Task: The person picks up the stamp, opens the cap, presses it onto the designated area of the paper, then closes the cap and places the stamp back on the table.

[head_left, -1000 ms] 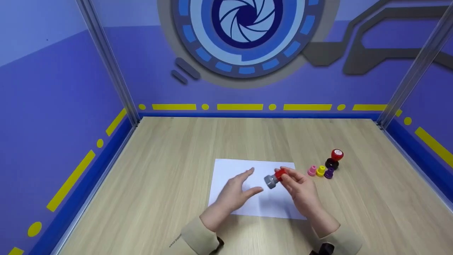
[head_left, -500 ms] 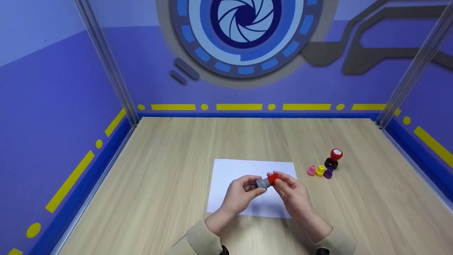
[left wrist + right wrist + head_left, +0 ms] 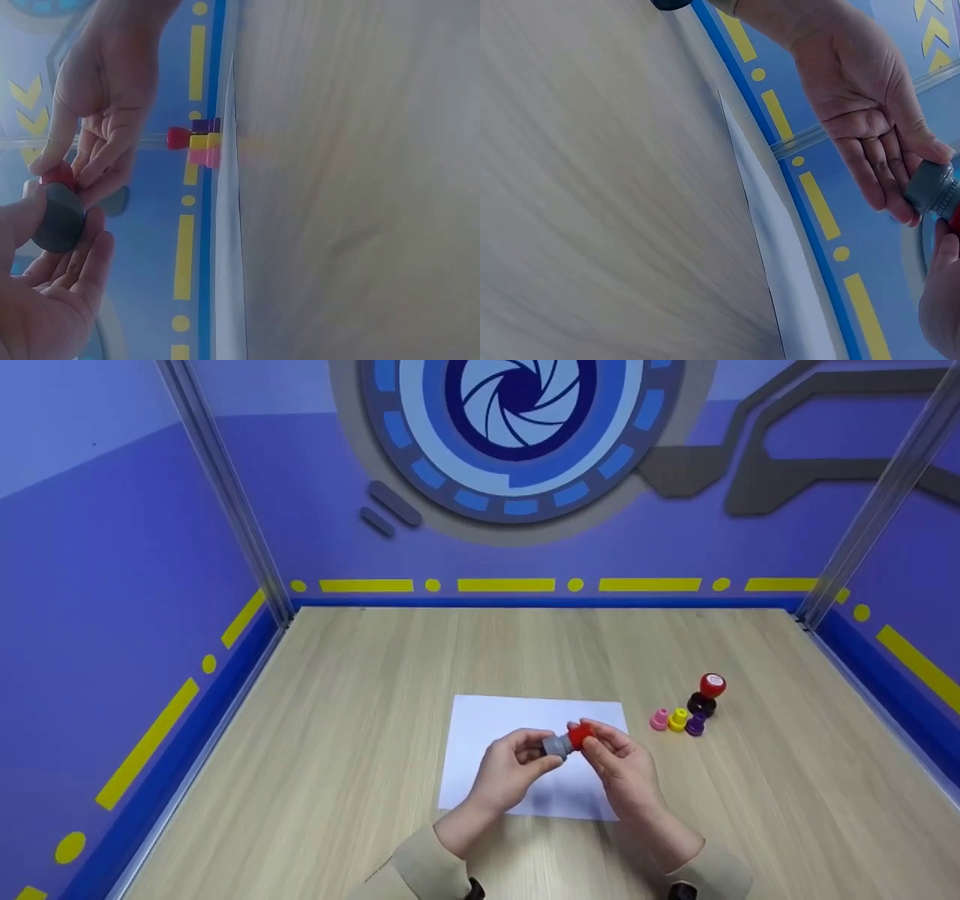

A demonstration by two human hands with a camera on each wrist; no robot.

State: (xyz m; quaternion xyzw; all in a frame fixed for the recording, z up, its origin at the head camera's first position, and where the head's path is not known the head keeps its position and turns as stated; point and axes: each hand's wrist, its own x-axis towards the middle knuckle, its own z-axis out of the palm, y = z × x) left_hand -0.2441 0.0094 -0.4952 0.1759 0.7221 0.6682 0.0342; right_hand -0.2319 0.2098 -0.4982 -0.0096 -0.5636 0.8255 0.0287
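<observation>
Pinching a red-grey piece (image 3: pixel 559 745), left hand (image 3: pixel 505 772) and right hand (image 3: pixel 628 777) hover above paper (image 3: pixel 491 718) on a table (image 3: pixel 352 720) amid purple walls (image 3: pixel 300 502).

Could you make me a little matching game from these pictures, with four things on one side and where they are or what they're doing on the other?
Things:
1. Left hand
2. Right hand
3. White paper
4. Yellow piece

Places and states:
A. Pinching the red end of a small object
B. Between a pink piece and a purple piece
C. Pinching that object's grey end
D. Flat on the table

Pairs: 1-C, 2-A, 3-D, 4-B
</observation>
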